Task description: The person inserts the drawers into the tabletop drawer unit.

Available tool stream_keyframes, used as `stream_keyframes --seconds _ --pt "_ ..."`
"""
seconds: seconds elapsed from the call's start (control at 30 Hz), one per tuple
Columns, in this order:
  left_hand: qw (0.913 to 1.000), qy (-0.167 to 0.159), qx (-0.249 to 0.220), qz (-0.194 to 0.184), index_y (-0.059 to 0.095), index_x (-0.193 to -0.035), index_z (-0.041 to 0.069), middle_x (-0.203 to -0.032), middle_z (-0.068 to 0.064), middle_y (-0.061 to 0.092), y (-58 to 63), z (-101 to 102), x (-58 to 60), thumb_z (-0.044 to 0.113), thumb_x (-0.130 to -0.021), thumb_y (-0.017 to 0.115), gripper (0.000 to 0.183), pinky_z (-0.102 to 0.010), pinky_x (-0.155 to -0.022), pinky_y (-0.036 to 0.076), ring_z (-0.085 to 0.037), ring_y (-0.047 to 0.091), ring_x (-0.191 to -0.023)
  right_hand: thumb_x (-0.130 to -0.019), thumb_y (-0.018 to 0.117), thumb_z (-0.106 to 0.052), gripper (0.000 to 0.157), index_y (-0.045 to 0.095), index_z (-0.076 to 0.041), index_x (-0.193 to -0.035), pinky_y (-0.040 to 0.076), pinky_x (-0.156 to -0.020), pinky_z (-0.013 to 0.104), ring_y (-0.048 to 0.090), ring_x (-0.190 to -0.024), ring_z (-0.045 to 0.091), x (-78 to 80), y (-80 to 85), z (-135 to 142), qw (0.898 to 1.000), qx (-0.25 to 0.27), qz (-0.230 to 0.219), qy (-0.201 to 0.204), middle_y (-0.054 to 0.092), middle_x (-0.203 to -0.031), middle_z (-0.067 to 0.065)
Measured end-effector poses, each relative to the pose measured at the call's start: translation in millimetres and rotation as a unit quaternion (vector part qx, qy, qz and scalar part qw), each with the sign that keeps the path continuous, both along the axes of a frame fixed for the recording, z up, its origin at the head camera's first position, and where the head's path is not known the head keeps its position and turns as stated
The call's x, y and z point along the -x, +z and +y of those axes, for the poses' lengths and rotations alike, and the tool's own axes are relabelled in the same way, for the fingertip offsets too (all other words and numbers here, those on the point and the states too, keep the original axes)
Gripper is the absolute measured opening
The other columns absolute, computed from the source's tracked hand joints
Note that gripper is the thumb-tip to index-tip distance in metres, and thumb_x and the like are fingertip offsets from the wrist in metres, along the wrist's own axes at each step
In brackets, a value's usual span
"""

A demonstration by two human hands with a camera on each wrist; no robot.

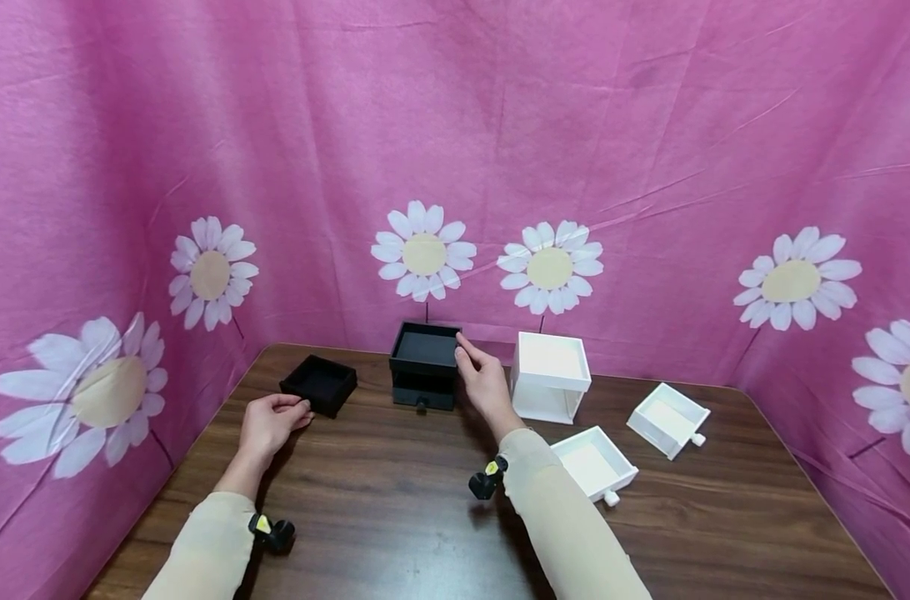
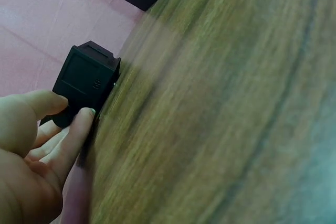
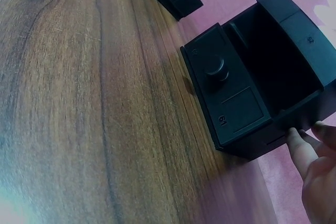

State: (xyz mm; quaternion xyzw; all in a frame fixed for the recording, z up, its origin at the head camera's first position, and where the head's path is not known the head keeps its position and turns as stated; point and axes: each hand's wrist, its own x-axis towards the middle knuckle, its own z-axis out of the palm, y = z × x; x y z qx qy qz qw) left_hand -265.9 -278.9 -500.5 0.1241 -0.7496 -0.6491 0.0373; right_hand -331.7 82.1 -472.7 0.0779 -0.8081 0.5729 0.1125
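A loose black drawer (image 1: 318, 385) lies on the table at the left. My left hand (image 1: 272, 427) pinches its near end between thumb and fingers; its knob is hidden there. In the left wrist view, the front panel of the drawer (image 2: 86, 74) faces the camera. Further right stands a black drawer cabinet (image 1: 425, 354), its upper bay open and a drawer with a round knob (image 3: 216, 69) in the lower bay. Against the right side of this cabinet rests my right hand (image 1: 488, 385), fingers fairly straight.
A white cabinet (image 1: 551, 375) stands just right of my right hand. Two white drawers with knobs, a nearer one (image 1: 593, 462) and a farther one (image 1: 668, 419), lie on the wooden table (image 1: 395, 500). A pink flowered cloth (image 1: 455, 125) hangs behind the table.
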Motion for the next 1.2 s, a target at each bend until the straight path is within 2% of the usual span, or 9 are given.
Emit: stream_keyframes --seconds 0.2,0.37,0.5,0.7,0.9,1.2 --pt "0.9996 0.016 -0.022 0.012 0.059 -0.127 -0.02 -0.082 0.0 0.079 2.3 4.4 -4.4 -0.002 -0.1 0.07 0.034 -0.019 -0.073 0.065 -0.003 0.077 -0.07 -0.112 0.062 -0.033 0.045 0.061 -0.021 -0.155 0.046 -0.124 0.051 0.057 -0.147 0.025 -0.4 0.3 0.2 1.0 0.0 -0.007 0.0 0.061 -0.157 0.008" --pt "0.999 0.028 -0.029 0.019 0.06 -0.124 -0.019 -0.078 0.006 0.077 5.2 8.9 -12.4 -0.003 -0.101 0.07 0.03 -0.019 -0.074 0.066 -0.003 0.077 -0.07 -0.112 0.061 -0.033 0.044 0.061 -0.02 -0.155 0.046 -0.124 0.051 0.057 -0.147 0.026 -0.2 0.2 -0.7 1.0 -0.006 -0.006 0.0 0.061 -0.157 0.008" --pt "0.9977 0.034 -0.053 0.026 0.061 -0.121 -0.017 -0.076 0.008 0.076 6.9 12.1 -18.6 -0.004 -0.101 0.07 0.026 -0.02 -0.075 0.066 -0.003 0.077 -0.071 -0.112 0.061 -0.033 0.044 0.061 -0.021 -0.155 0.047 -0.124 0.051 0.059 -0.145 0.025 -1.0 1.4 -0.7 1.0 -0.009 -0.008 0.002 0.061 -0.156 0.008" --pt "0.9947 0.032 -0.091 0.037 0.062 -0.117 -0.015 -0.079 0.004 0.078 9.4 18.1 -24.6 -0.005 -0.1 0.071 0.022 -0.022 -0.077 0.067 -0.005 0.079 -0.073 -0.113 0.06 -0.034 0.045 0.06 -0.023 -0.156 0.048 -0.123 0.051 0.058 -0.145 0.025 -1.5 1.3 0.2 1.0 -0.006 -0.017 0.002 0.06 -0.157 0.008" --pt "0.9943 0.027 -0.094 0.042 0.065 -0.112 -0.011 -0.079 0.004 0.079 10.9 25.9 -31.0 -0.004 -0.1 0.072 0.016 -0.025 -0.079 0.068 -0.006 0.079 -0.075 -0.113 0.06 -0.036 0.045 0.061 -0.023 -0.155 0.05 -0.122 0.051 0.063 -0.139 0.024 -0.1 0.0 0.6 1.0 -0.003 -0.015 0.005 0.063 -0.155 0.008" --pt "0.9912 0.016 -0.119 0.055 0.068 -0.107 -0.009 -0.077 0.006 0.08 15.1 40.2 -39.8 -0.005 -0.099 0.073 0.01 -0.028 -0.08 0.068 -0.009 0.08 -0.075 -0.112 0.06 -0.034 0.044 0.061 -0.022 -0.155 0.048 -0.123 0.052 0.06 -0.142 0.024 1.0 -1.6 0.9 1.0 -0.001 -0.011 0.002 0.062 -0.156 0.009"
